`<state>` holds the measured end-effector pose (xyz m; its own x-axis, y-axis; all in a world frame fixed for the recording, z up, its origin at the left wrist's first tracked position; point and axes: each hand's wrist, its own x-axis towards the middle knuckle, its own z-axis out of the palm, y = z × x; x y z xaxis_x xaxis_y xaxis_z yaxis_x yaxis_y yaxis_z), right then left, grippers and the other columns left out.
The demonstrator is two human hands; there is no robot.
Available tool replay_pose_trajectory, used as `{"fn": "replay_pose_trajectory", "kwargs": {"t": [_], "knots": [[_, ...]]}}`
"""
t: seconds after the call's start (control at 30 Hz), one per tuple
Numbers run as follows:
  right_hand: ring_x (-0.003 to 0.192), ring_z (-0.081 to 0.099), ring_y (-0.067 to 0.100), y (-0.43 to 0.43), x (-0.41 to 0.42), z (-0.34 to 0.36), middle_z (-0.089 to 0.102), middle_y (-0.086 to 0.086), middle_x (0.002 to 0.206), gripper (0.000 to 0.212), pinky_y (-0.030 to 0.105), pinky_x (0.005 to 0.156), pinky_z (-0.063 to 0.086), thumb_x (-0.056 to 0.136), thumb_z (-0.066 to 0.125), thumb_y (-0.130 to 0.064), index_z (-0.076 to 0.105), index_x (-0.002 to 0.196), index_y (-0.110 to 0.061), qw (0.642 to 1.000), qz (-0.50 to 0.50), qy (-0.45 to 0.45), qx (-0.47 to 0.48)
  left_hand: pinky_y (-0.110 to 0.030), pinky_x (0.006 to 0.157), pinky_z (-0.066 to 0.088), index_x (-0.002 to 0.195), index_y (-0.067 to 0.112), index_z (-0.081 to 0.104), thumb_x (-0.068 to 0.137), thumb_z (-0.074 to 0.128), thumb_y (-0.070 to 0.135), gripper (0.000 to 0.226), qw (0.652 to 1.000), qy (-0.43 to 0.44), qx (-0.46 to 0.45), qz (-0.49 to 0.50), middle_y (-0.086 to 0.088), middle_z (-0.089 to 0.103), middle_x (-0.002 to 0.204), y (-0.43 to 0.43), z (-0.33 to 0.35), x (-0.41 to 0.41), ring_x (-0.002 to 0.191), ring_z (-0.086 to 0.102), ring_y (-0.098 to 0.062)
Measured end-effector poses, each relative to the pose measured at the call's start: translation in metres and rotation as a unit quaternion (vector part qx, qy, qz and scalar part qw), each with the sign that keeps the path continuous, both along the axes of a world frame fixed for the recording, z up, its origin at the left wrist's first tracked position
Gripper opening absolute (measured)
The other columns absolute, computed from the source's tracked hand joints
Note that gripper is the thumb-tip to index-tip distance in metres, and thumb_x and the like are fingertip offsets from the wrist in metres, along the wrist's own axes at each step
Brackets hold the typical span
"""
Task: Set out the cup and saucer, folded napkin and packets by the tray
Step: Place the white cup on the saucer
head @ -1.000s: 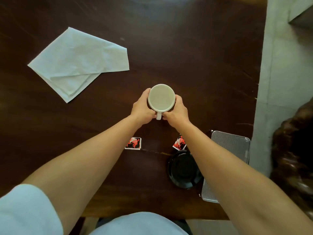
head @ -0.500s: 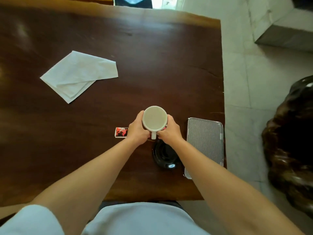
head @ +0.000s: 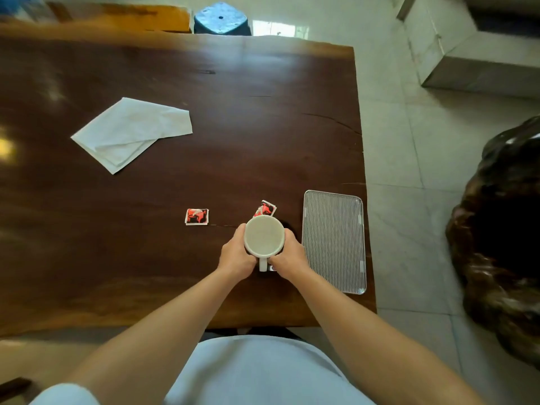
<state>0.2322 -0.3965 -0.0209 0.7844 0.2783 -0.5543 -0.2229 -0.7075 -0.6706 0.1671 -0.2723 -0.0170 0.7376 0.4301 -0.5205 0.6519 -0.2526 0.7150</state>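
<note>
Dark wood table [head: 263, 127], tile floor off its right edge. You've got the cup [head: 264, 235] clamped from both sides: left hand [head: 235, 257] curled round its left wall, right hand [head: 289, 257] round its right wall, handle pointing back at you between the thumbs. My read is that the two-sided grip is there for a level, centred drop onto the saucer [head: 286, 225], which is almost fully hidden under cup and hands, with only a dark sliver showing. I can't tell whether the cup is seated or just above it. That spot puts the pair just left of the ribbed metal tray [head: 334, 241], which fits the task. Folded napkin [head: 131, 133] is well apart at far left. One red packet [head: 197, 216] is left of the cup, the other [head: 265, 208] just beyond the rim, neither tidied yet. Versus a second ago, the cup was out mid-table, well beyond the saucer. Half a second ago it was at the saucer's far edge with the black disc plainly visible — now it covers it. Grip unchanged, and your head has lifted, so more of the room is in view.
</note>
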Motion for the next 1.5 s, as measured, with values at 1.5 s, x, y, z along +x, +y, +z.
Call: {"fn": "replay_pose_trajectory", "kwargs": {"t": [1.5], "knots": [[0.114,0.055,0.02,-0.022,0.005,-0.037,0.057,0.006,0.127,0.063,0.03,0.087,0.047,0.086,0.071,-0.004,0.041,0.138,-0.02,0.996,-0.002,0.034,-0.082,-0.026,0.078,0.044,0.145,0.034,0.034,0.079,0.069,-0.006,0.085,0.995,0.063,-0.014,-0.072,0.007,0.055,0.123,-0.005,-0.048,0.018,0.106,0.049,-0.009]]}}
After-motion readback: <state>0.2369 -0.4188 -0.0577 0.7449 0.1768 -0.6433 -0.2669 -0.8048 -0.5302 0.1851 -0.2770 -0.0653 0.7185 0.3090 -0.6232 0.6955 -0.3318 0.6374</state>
